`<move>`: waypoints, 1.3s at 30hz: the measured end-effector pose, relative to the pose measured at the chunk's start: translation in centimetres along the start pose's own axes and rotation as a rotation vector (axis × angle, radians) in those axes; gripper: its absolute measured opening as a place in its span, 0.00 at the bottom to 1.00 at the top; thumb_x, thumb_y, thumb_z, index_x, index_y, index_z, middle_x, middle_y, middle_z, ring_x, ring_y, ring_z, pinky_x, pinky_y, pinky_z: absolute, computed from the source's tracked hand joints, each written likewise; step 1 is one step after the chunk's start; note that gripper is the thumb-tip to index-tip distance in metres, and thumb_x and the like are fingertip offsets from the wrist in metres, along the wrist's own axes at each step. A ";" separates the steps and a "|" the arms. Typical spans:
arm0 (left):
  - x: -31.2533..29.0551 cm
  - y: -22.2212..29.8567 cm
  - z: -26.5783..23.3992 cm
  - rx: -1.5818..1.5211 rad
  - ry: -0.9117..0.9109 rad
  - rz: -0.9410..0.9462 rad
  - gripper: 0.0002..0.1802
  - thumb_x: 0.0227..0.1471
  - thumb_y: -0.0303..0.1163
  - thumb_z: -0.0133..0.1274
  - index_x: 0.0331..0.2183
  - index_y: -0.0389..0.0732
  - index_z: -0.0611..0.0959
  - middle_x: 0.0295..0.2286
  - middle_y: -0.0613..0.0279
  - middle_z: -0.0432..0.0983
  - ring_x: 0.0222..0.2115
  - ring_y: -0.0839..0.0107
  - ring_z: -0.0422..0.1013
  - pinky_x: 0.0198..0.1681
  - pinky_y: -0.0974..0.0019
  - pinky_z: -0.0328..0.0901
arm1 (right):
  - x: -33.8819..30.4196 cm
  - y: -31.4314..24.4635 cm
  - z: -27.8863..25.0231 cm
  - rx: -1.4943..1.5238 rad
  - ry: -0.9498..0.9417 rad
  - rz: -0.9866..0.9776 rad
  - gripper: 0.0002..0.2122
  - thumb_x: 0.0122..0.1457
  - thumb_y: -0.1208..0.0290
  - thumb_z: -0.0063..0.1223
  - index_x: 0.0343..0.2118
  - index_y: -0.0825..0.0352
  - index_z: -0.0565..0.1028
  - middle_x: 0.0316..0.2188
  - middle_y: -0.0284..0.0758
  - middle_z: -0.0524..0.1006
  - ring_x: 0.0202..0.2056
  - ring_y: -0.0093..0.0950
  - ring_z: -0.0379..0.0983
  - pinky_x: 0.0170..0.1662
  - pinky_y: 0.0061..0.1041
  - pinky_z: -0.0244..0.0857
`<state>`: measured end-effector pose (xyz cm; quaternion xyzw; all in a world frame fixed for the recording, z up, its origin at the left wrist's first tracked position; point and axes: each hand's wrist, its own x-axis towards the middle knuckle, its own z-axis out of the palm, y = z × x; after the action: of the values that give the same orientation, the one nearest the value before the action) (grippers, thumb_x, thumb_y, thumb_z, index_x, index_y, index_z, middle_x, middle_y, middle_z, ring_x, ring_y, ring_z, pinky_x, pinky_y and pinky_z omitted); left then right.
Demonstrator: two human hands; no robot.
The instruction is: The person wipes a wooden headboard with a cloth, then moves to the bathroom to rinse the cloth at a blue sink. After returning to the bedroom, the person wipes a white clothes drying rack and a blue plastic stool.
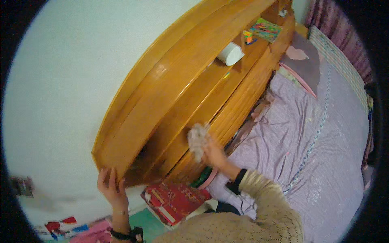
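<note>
**Head view: cloth on the headboard shelf, other hand braced at the end**

Head view, read left to right. Far left: pale wall (60, 81), bare but for a small dark blur low down. Below it, bright clutter on the floor, red and pink, too blurred to name.

Left hand (110, 184): fingers curled over the lower end corner of the wooden headboard (170, 93), closed on the wood, holding nothing loose. Wrist banded with a dark strap.

Just right of that, a red patterned package (172, 200) lying low between headboard and bed.

Centre: right hand (212, 156) clenched around a crumpled pale cloth (197, 139), cloth pressed against the front edge of the headboard's shelf. Knitted beige sleeve behind.

Further up the shelf: a white roll (230, 53) on its side, then a small multicoloured cube (248, 37) and a colourful flat book (265, 29). Right of the headboard: lilac striped bedsheet (308, 137), rumpled, with a grey and pink pillow (302, 60) at its head, and striped curtains at the far edge.

Possible trouble, as a judgement only:
- Roll lying on its side near the shelf lip; a long sweep upward could nudge it off onto the bed.
- Cube and book likewise loose; easily knocked off by the cloth.
- Polished wood under the bracing hand; a slip there while leaning could cost balance.
- Cloth bunched small; knuckles may scrape the ridged front panel.
</note>
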<state>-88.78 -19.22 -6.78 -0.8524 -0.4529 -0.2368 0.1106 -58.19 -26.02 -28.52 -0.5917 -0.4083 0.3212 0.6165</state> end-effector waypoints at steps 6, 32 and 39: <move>1.1 1.0 -0.2 0.031 -0.018 0.070 0.24 0.44 0.26 0.59 0.47 0.44 0.78 0.48 0.54 0.64 0.50 0.55 0.60 0.54 0.58 0.55 | 6.2 3.0 -3.5 -0.858 0.230 -0.194 0.20 0.55 0.70 0.49 0.53 0.56 0.67 0.40 0.47 0.66 0.28 0.47 0.70 0.27 0.41 0.67; -12.2 0.4 -0.3 -0.367 -0.430 0.331 0.29 0.45 0.28 0.57 0.51 0.40 0.71 0.52 0.52 0.63 0.51 0.53 0.62 0.53 0.55 0.56 | -10.1 5.0 15.5 -0.730 -0.654 -0.041 0.23 0.53 0.72 0.48 0.55 0.54 0.66 0.42 0.46 0.69 0.36 0.47 0.72 0.36 0.39 0.68; -7.4 4.5 10.7 -0.668 -0.639 -0.013 0.34 0.56 0.35 0.47 0.59 0.35 0.55 0.53 0.43 0.60 0.51 0.51 0.62 0.54 0.57 0.57 | -12.3 0.8 8.5 -0.386 -0.780 -0.135 0.18 0.56 0.67 0.50 0.51 0.56 0.70 0.49 0.46 0.69 0.42 0.46 0.71 0.45 0.39 0.65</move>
<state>-85.33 -22.78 -19.63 -0.8688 -0.3684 -0.0955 -0.3167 -71.30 -32.73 -31.15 -0.5025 -0.7007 0.3976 0.3138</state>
